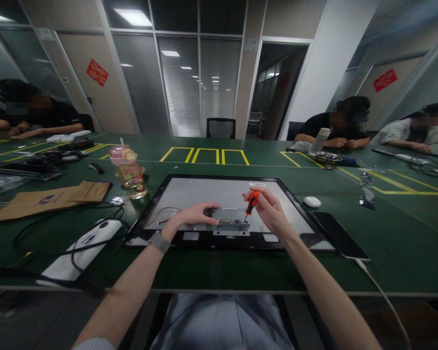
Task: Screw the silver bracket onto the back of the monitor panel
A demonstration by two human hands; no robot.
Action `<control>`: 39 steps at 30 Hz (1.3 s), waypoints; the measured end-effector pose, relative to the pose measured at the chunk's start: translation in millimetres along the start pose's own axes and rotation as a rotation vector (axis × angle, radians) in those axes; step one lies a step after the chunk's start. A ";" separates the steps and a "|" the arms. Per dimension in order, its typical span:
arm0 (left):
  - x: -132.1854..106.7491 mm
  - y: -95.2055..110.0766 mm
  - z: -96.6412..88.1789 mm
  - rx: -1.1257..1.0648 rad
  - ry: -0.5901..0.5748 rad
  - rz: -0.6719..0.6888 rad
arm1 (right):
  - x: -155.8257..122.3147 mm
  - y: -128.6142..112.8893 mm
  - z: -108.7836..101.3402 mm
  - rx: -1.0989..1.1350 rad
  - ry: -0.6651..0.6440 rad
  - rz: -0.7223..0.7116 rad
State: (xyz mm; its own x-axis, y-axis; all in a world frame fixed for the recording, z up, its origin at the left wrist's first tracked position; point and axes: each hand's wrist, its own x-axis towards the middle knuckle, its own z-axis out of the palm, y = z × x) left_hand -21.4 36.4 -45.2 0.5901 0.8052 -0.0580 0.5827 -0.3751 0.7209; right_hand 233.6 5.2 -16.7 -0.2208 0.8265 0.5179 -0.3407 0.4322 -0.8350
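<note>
A flat display panel (190, 189) with a black frame lies on the table before me, its pale back facing up. On its near part sits a silver metal bracket (222, 232) bearing a row of connector ports. My left hand (197, 214) grips the bracket's left end, thumb at the near side and fingers behind it. An orange and black screwdriver (253, 200) is held in my right hand (270, 209). Its shaft slants down, with the tip at the right end of the bracket beside the ports. Whether the tip sits in a screw is too small to tell.
Left of the panel stand a pink-lidded bottle (128, 170), a white power strip (83, 248) with black cables and a brown paper bag (54, 199). To the right lie a phone (339, 236) on a cable and a white earbud case (312, 201). People sit across the table.
</note>
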 end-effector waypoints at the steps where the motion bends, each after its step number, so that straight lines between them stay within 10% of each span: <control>1: -0.2 0.5 0.1 0.000 -0.001 0.003 | 0.0 -0.2 0.6 0.019 -0.011 0.008; 19: 2.6 -8.3 4.1 0.058 0.021 0.052 | 1.7 5.2 -3.7 -0.072 0.189 -0.020; 39: 3.1 -8.5 4.6 0.041 0.021 0.045 | 0.2 5.8 -3.3 -0.175 0.077 -0.061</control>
State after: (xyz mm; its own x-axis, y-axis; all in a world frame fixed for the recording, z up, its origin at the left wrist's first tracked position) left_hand -21.9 40.0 -54.7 0.6049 0.7962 -0.0114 0.5784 -0.4295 0.6935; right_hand 234.6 9.0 -22.1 -0.1324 0.8192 0.5581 -0.1855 0.5326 -0.8258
